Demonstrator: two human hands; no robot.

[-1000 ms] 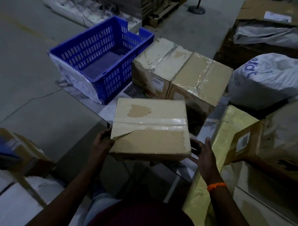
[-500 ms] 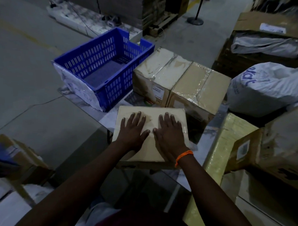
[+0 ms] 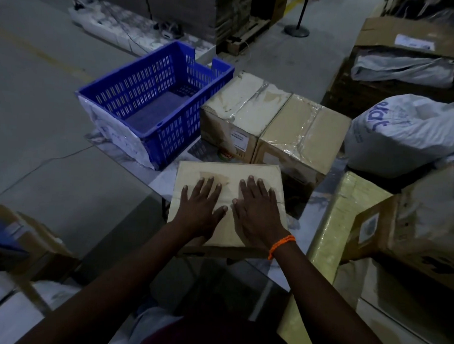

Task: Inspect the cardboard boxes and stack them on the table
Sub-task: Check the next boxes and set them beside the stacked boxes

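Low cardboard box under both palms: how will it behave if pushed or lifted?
Probably stiff: the cardboard box top looks flat under the left hand and right hand, no sag. Likely slides rather than tips: low, wide, flat on the table. Torn paper on top suggests a worn skin; grip the sides.

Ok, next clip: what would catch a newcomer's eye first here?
The left hand and right hand lie flat, side by side, on a cardboard box on the table. Behind it to the left stands a bright blue crate. To the crate's right, a pale taped box and a browner taped box stand side by side.
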